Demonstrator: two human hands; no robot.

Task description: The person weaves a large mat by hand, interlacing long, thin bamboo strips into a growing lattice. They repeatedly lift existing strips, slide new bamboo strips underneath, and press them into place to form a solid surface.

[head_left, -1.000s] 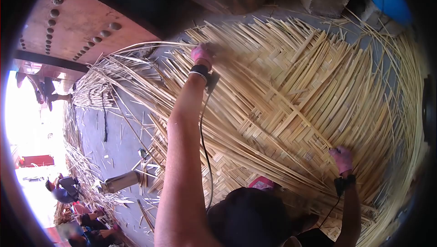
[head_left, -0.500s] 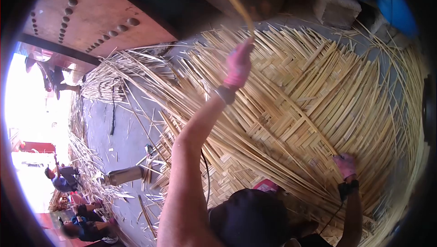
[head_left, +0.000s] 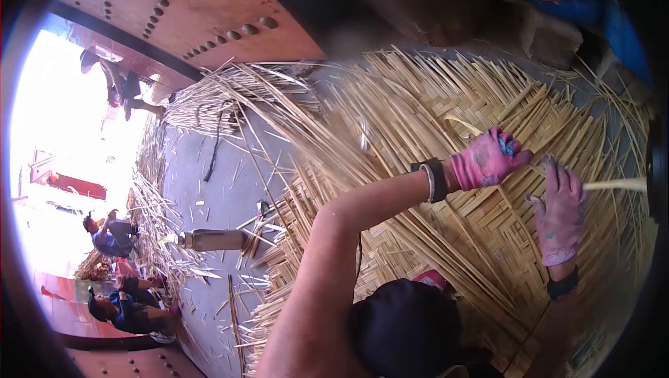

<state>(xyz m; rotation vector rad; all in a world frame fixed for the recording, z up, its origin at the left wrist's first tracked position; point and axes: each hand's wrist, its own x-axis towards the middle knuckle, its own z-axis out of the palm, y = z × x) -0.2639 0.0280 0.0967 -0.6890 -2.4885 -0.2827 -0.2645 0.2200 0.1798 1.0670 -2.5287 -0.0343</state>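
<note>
A partly woven mat (head_left: 502, 218) of pale, flat reed or cane strips spreads on the ground under both hands. My left hand (head_left: 488, 158), in a pink glove with worn fingertips, is closed over the mat. A thin curved strip (head_left: 463, 124) shows beside its knuckles; its path inside the fist is hidden. Close by on the right, my right hand (head_left: 561, 211), also in a pink glove, has its fingers stretched out and thumb apart. A pale strip (head_left: 617, 184) sticks out to the right from behind its fingers.
Long loose strips (head_left: 341, 148) lie across the mat's left side. A metal cylinder (head_left: 216, 240) rests on the grey floor among scraps. A studded red door (head_left: 209, 9) stands upper left, a concrete block (head_left: 550, 36) upper right. Several other people sit or stand at the left.
My left hand has swung down and right from a raised position, where it held a long strip. My right hand has lifted from pressing the mat and moved up beside it.
</note>
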